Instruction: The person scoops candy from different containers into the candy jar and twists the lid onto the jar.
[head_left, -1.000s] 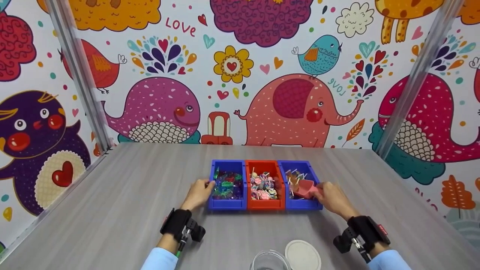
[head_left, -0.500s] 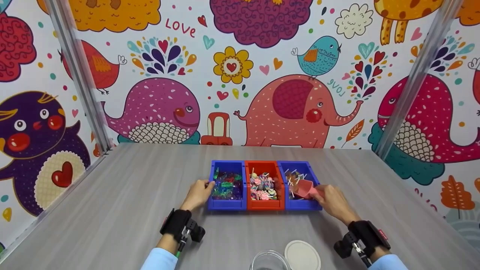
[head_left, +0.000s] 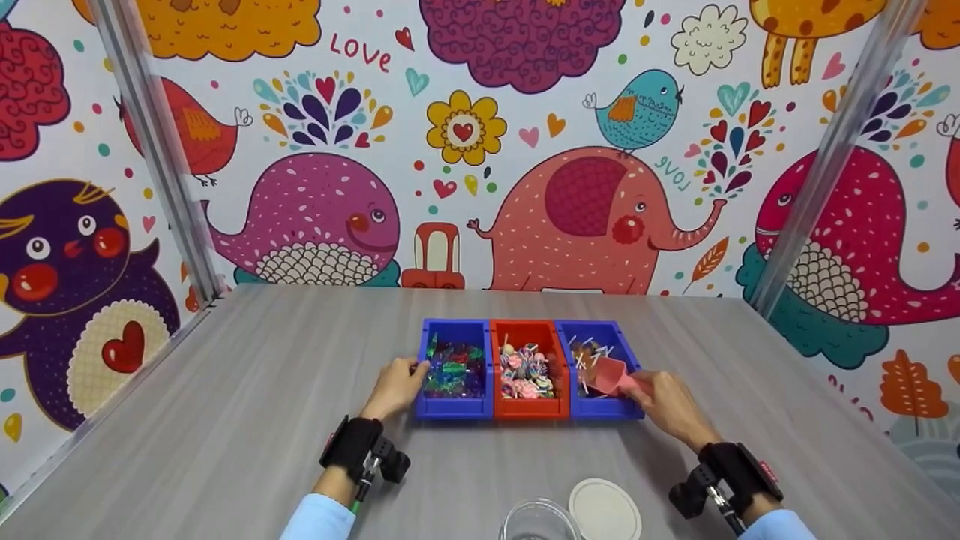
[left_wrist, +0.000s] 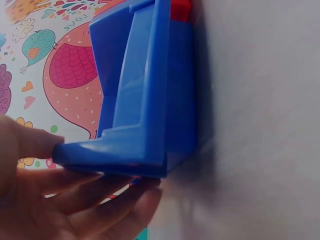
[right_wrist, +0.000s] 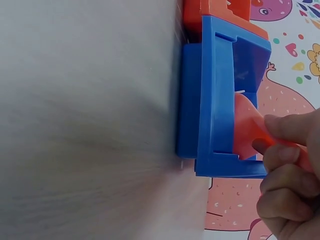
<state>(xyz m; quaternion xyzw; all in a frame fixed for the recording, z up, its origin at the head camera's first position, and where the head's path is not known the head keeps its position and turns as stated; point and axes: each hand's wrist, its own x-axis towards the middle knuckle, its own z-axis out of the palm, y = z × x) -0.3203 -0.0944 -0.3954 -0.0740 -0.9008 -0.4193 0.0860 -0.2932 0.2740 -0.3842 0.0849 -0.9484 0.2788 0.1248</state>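
In the head view, my right hand (head_left: 671, 401) grips the handle of a pink scoop (head_left: 610, 375), its head down among white-sticked lollipops (head_left: 585, 356) in the right blue bin (head_left: 606, 409). The right wrist view shows the scoop (right_wrist: 245, 125) inside that bin, the fingers wrapped round its handle. My left hand (head_left: 396, 388) holds the side rim of the left blue bin (head_left: 454, 409). From the left wrist, the thumb lies over the rim of this bin (left_wrist: 125, 150) and the fingers sit against its outer side. Shiny green and purple pieces (head_left: 456, 371) fill it.
Between the blue bins, joined in a row, stands a red bin (head_left: 531, 409) with swirled, colourful lollipops (head_left: 527, 375). A clear round tub (head_left: 540, 521) and a pale round lid (head_left: 604, 510) lie at the table's near side. A cartoon-printed wall (head_left: 465, 195) rises behind the table (head_left: 285, 375).
My right hand has shifted slightly toward me, and the scoop has tilted a little within the right bin. The left hand and the bins have stayed in place.
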